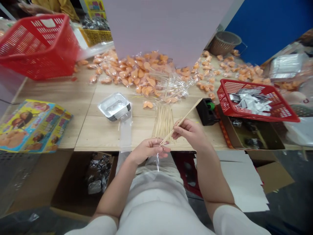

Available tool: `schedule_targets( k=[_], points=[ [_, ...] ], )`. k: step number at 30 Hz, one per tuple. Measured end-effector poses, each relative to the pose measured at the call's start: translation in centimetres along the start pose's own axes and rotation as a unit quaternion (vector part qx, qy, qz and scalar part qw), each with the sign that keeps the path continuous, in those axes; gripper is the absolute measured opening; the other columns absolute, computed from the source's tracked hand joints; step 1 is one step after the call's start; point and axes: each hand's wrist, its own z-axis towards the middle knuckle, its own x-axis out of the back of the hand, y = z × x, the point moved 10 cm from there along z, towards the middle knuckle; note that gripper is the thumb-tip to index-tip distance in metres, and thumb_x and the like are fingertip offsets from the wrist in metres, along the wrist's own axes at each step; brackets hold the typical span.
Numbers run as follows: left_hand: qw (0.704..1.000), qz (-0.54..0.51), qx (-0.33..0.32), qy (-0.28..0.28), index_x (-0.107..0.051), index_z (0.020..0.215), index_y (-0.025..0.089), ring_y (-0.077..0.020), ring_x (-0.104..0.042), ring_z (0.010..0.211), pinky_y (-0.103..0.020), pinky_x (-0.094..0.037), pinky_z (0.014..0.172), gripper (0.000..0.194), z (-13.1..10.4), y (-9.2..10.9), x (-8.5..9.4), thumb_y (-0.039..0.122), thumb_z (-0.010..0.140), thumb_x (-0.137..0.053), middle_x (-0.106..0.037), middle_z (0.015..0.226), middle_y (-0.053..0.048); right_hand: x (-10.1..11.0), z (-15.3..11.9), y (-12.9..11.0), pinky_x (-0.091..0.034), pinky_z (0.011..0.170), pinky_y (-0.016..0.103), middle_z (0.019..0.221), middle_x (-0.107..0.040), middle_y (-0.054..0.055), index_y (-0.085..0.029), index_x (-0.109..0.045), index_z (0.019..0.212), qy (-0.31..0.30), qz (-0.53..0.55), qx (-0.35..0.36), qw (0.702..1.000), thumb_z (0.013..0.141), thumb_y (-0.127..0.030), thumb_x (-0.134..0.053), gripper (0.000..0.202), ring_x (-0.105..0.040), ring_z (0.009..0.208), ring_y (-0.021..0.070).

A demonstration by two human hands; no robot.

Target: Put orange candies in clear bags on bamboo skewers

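My right hand (189, 132) pinches a few thin bamboo sticks (187, 114), slanting from upper right to lower left. Their lower ends reach the fingers of my left hand (146, 150), which grips a narrow clear plastic bag (157, 161) hanging over the table's front edge. Whether the ends are inside the bag's mouth I cannot tell. Just beyond both hands lies a row of loose bamboo sticks (163, 120). A single wrapped orange piece (148, 104) sits behind them. To the left are flat clear bags (125, 135) beside nested foil trays (114, 106).
A heap of wrapped orange pieces (134, 73) and bagged sticks (176, 88) spans the back. On the right stand a black tape dispenser (204, 112) and a red basket (281, 112) of silver packets. A larger red basket (61, 49) and printed boxes (36, 127) are left.
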Motion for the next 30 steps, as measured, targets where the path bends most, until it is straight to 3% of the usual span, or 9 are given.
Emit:
schedule_targets(
  k=[8,12,14,16,19,21,25,28,30],
  points=[
    [0.998,0.052,-0.018,-0.021,-0.070,0.111,0.016,-0.0232,-0.074,0.082,-0.032,-0.055,0.075,0.043,0.6,0.5,-1.0,0.040,0.076,-0.076,-0.074,0.105,-0.016,-3.1,-0.7,1.6,-0.055,0.072,0.031,0.087,-0.067,0.004,-0.018,-0.065,0.086,-0.086,-0.045,0.015,0.995,0.076,-0.043,-0.072,0.028,-0.066,0.080,0.0169],
    [0.997,0.074,0.000,-0.030,-0.067,0.117,0.016,-0.0199,-0.073,0.082,-0.030,-0.054,0.076,0.046,0.5,0.1,-1.1,0.040,0.078,-0.075,-0.074,0.105,-0.014,1.2,-0.2,-1.0,-0.053,0.093,0.041,0.132,-0.057,0.007,-0.031,-0.050,0.133,0.080,-0.007,0.151,0.985,0.084,-0.049,-0.063,0.053,-0.059,0.117,0.0235],
    [0.996,0.077,0.004,-0.034,-0.066,0.117,0.016,-0.0195,-0.073,0.081,-0.030,-0.054,0.076,0.046,0.5,-0.1,-1.3,0.040,0.078,-0.074,-0.073,0.105,-0.013,2.8,-1.1,-3.0,-0.046,0.105,0.044,0.143,-0.049,0.005,-0.036,-0.041,0.142,0.150,-0.023,0.226,0.962,0.092,-0.050,-0.051,0.053,-0.050,0.131,0.0236],
    [0.997,0.072,-0.007,-0.033,-0.066,0.116,0.017,-0.0189,-0.073,0.080,-0.031,-0.054,0.076,0.044,0.6,0.1,-1.4,0.041,0.080,-0.073,-0.073,0.104,-0.012,1.2,-1.5,-4.2,-0.039,0.111,0.045,0.142,-0.052,0.004,-0.034,-0.044,0.141,0.097,-0.093,0.240,0.961,0.097,-0.047,-0.041,0.046,-0.047,0.134,0.0228],
    [0.996,0.063,-0.062,-0.017,-0.068,0.104,0.014,-0.0183,-0.071,0.078,-0.029,-0.054,0.073,0.037,0.8,1.3,-1.2,0.043,0.081,-0.071,-0.073,0.093,-0.010,-4.5,-2.6,-3.1,-0.039,0.112,0.043,0.142,-0.054,0.005,-0.030,-0.049,0.140,-0.120,-0.190,0.198,0.954,0.098,-0.042,-0.044,0.044,-0.048,0.133,0.0228],
    [0.993,0.053,-0.101,0.013,-0.067,0.101,0.014,-0.0180,-0.070,0.077,-0.029,-0.054,0.072,0.035,0.7,2.1,-0.5,0.043,0.082,-0.070,-0.073,0.089,-0.009,-5.5,-3.1,-2.2,-0.038,0.112,0.043,0.148,-0.048,0.007,-0.029,-0.045,0.142,-0.137,-0.186,0.185,0.955,0.094,-0.042,-0.052,0.051,-0.044,0.136,0.0238],
    [0.989,0.022,-0.134,0.058,-0.056,0.123,0.021,-0.0187,-0.071,0.082,-0.035,-0.054,0.081,0.045,0.6,2.4,0.7,0.040,0.084,-0.068,-0.074,0.097,-0.007,-1.6,-2.1,0.3,-0.051,0.091,0.039,0.114,-0.066,0.009,-0.022,-0.060,0.113,0.091,-0.091,0.120,0.984,0.089,-0.049,-0.056,0.037,-0.062,0.108,0.0226],
    [0.986,0.019,-0.158,0.050,-0.050,0.127,0.024,-0.0183,-0.072,0.083,-0.035,-0.054,0.082,0.048,0.8,2.2,0.3,0.036,0.084,-0.069,-0.073,0.096,-0.005,-2.7,-1.5,2.4,-0.051,0.067,0.029,0.078,-0.063,0.001,-0.019,-0.059,0.084,0.062,-0.079,0.052,0.994,0.085,-0.048,-0.061,0.028,-0.061,0.074,0.0160],
    [0.984,0.018,-0.172,0.039,-0.050,0.126,0.025,-0.0175,-0.072,0.081,-0.035,-0.055,0.082,0.048,0.8,2.1,-0.3,0.035,0.084,-0.069,-0.072,0.098,-0.004,-3.1,-1.7,1.8,-0.048,0.062,0.027,0.072,-0.058,-0.001,-0.019,-0.057,0.079,0.070,-0.087,0.073,0.991,0.086,-0.041,-0.060,0.023,-0.057,0.067,0.0135]
  ],
)
